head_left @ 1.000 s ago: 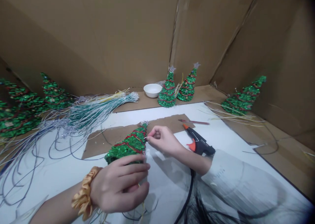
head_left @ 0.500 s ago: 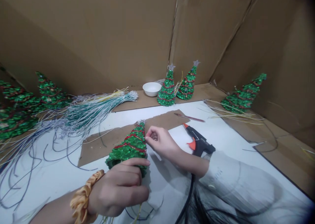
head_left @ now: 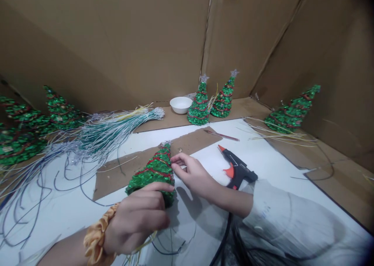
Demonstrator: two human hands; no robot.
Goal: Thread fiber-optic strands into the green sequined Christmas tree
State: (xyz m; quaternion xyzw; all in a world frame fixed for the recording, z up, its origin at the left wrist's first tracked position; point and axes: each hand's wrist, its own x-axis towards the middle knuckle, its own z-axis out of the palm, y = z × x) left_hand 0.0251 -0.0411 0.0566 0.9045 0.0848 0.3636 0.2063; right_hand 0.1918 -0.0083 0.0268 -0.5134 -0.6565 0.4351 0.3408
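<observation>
Left trees (head_left: 62, 112): three, green, standing at the far side.
Wire bundle (head_left: 117, 127): spread beside those trees, white tips pointing right.
My left hand (head_left: 140, 219): curled around the base of the held tree (head_left: 154, 170).
Held tree: green with red garland, tilted between my hands, its tip over the cardboard strip (head_left: 117, 170).
My right hand (head_left: 173, 162): fingertips at the tree's upper side; whether they pinch anything, I cannot tell.
Starred trees (head_left: 198, 106): two, upright, right of the white bowl (head_left: 180, 106).
Glue gun (head_left: 241, 168): on the white bench (head_left: 269, 160), near my right forearm.
</observation>
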